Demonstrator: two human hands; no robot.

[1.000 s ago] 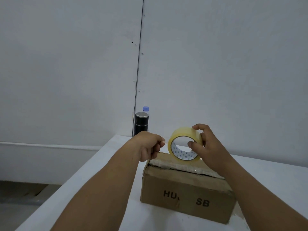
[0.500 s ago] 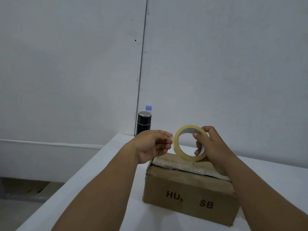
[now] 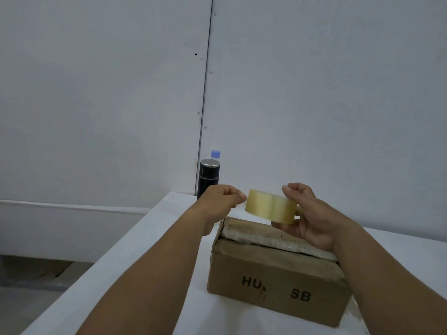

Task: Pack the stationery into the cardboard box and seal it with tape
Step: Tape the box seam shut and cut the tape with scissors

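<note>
Right now the right hand (image 3: 312,218) grips the tape (image 3: 271,206) by its right side, holding it just above the box (image 3: 278,267) on the bench (image 3: 145,262). The curled left hand (image 3: 222,201) seems to pinch the tape's left edge, though blur hides the contact

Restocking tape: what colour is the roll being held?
The roll is translucent yellowish; head view shows it.

1 cardboard box (image 3: 278,281), 1 tape roll (image 3: 269,206), 1 black flask (image 3: 209,177), 1 blue-cap bottle (image 3: 215,154), 1 table (image 3: 217,315), 2 hands: left hand (image 3: 222,199), right hand (image 3: 308,216).
</note>
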